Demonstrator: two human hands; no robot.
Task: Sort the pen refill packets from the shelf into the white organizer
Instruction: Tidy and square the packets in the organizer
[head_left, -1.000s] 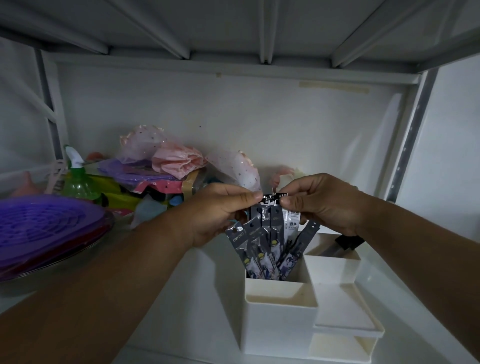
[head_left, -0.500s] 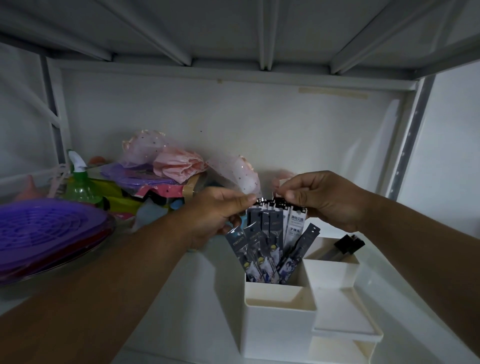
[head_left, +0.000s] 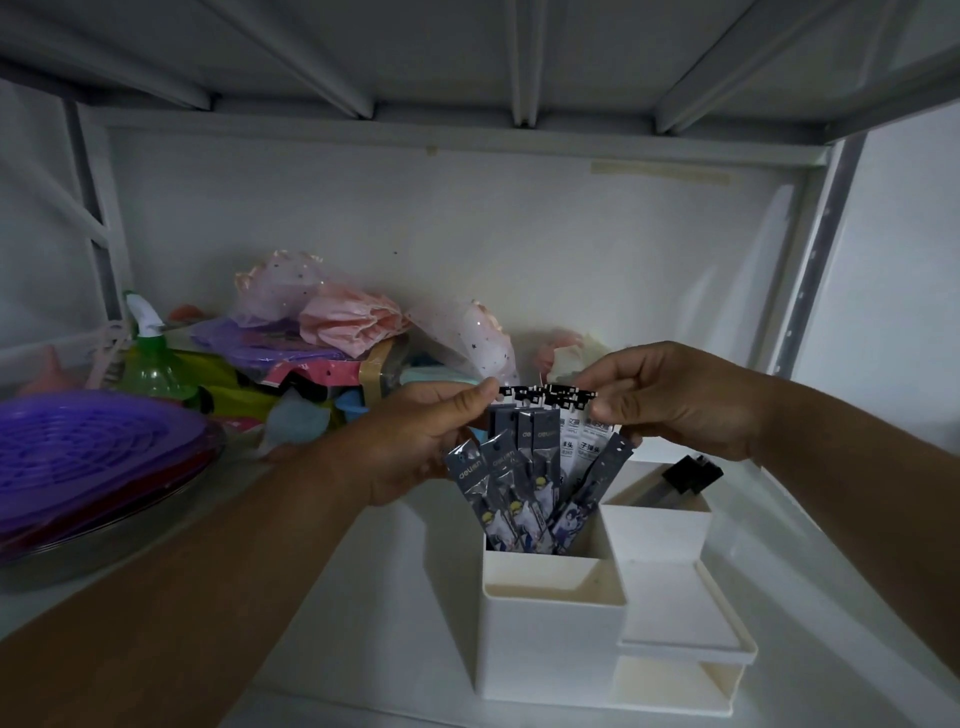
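Several pen refill packets (head_left: 535, 473), grey and white with cartoon print, stand fanned upright in the back compartment of the white organizer (head_left: 550, 644) on the shelf. My left hand (head_left: 415, 441) pinches the left end of the packets' black-and-white top edge. My right hand (head_left: 670, 400) pinches the right end of that same edge. Between the two hands the tops are spread in a row. The front compartment of the organizer holds nothing that I can see.
A black clip-like item (head_left: 693, 475) lies in the organizer's right rear compartment. On the left stand a purple slotted lid on a metal bowl (head_left: 88, 462), a green spray bottle (head_left: 148, 358) and a pile of pink and purple bags (head_left: 332, 322). Shelf posts rise at both sides.
My two hands have drawn apart along the packet tops, so the packets fan wider. The hands also lifted slightly compared with one second ago.
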